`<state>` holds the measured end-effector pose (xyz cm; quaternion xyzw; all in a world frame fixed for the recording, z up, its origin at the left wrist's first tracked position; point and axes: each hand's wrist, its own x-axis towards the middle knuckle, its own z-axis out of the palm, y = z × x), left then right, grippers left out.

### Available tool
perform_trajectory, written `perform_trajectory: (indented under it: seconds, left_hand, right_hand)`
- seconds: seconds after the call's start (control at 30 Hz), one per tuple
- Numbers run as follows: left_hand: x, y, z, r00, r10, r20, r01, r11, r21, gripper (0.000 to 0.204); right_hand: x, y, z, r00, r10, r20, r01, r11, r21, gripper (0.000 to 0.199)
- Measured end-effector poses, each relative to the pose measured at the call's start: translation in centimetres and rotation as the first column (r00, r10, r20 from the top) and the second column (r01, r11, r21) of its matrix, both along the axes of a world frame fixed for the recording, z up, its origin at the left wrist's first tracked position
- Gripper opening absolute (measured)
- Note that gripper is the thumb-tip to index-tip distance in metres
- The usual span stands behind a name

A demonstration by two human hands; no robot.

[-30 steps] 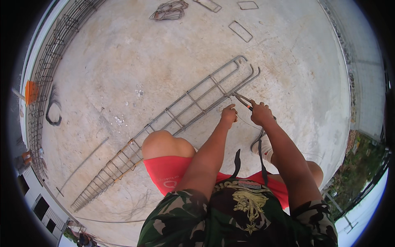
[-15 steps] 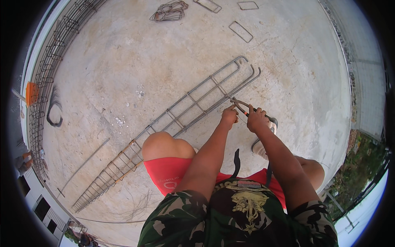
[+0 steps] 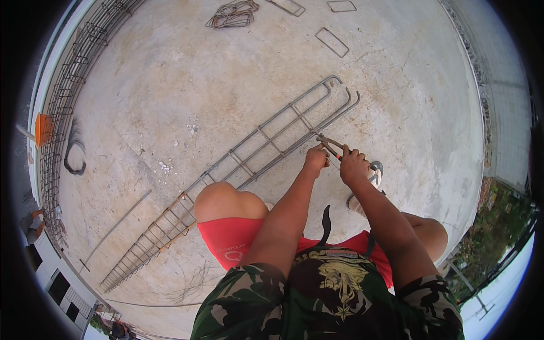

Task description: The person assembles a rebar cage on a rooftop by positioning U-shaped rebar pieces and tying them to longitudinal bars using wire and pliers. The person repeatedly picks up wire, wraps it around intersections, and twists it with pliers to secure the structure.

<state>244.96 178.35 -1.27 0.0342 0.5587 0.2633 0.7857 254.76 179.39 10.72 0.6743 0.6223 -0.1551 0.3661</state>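
Note:
A long rebar cage (image 3: 262,158) lies slantwise on the concrete, its hooked bar ends toward the upper right. My right hand (image 3: 355,168) grips the handles of a pair of pincers (image 3: 330,141), which have orange on a handle. The pincers' jaws meet the cage's near edge at a crossing of bar and stirrup. Just below the jaws, my left hand (image 3: 316,158) is closed with its fingers curled. What it pinches is too small to make out. My bent knee (image 3: 229,201) covers part of the cage's near side.
Loose stirrups (image 3: 332,42) lie farther off, with a stirrup pile (image 3: 232,14) beside them. A wire coil (image 3: 75,158), a single rod (image 3: 116,228) and thin loose wires (image 3: 195,286) are at left. More cages (image 3: 68,85) line the left edge, near an orange object (image 3: 43,130).
The fingers of my right hand have drawn in slightly to the left, bringing the pincers' handles closer together. My left hand and the cage stay in nearly the same place.

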Motion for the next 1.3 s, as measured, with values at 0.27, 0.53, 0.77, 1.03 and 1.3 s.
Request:
perform_trajectory:
  seconds: [0.27,0.53,0.77,1.03,1.3]
  left_hand:
    - [-0.1,0.2,0.5,0.999,-0.01,0.044,0.01,1.0,0.013,0.045]
    - [-1.3,-0.5,3.8,0.251,0.004,-0.968,0.847,0.483,0.222,0.053]
    - [-0.3,2.4,3.4,0.34,0.148,-0.929,0.94,-0.045,0.337,0.032]
    - [1.1,3.7,2.8,0.367,-0.076,-0.927,0.929,-0.014,0.369,0.019]
    - [0.9,1.6,4.6,0.514,0.287,-0.808,0.852,-0.065,0.519,0.026]
  right_hand:
    - [4.2,-0.5,-2.7,0.97,0.083,-0.23,-0.075,0.996,0.044,0.028]
    - [4.8,3.0,-0.2,0.319,-0.882,-0.346,0.468,0.464,-0.752,0.026]
    - [6.3,3.3,-0.3,-0.036,-0.975,-0.219,0.374,0.19,-0.908,0.039]
    - [2.7,-0.1,1.2,0.981,0.111,-0.159,-0.086,0.984,0.155,0.028]
    - [6.1,3.8,1.7,0.143,-0.962,-0.231,0.46,0.271,-0.845,0.025]
